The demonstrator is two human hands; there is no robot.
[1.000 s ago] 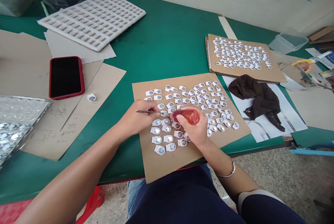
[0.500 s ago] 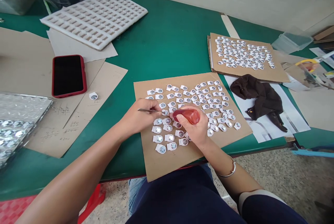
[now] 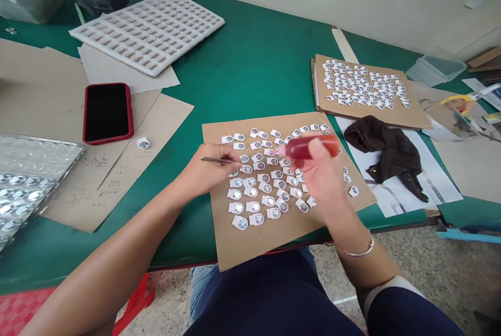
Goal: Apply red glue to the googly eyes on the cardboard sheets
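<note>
A cardboard sheet (image 3: 235, 250) lies in front of me, bearing rows of small white tabs, each with a shiny round piece (image 3: 256, 219). My left hand (image 3: 205, 171) is closed around thin metal tweezers (image 3: 214, 159) over the sheet's left part, their tips near one of the round pieces. A red squeeze bottle (image 3: 307, 148) is gripped in my right hand (image 3: 323, 174), above the right part of the sheet. The bottle's pale nozzle points left, and some pieces are hidden beneath the hand and bottle.
To the left are a red-cased phone (image 3: 108, 113), a white slotted tray (image 3: 154, 31) and a clear plastic tray (image 3: 43, 161). At right lie a second filled cardboard sheet (image 3: 415, 111), dark cloth (image 3: 391, 145) and a clear bin (image 3: 438, 69).
My right hand has moved right with the red bottle, away from the left hand, and the bottle's nozzle now shows. My left hand has shifted slightly left, still holding the tweezers.
</note>
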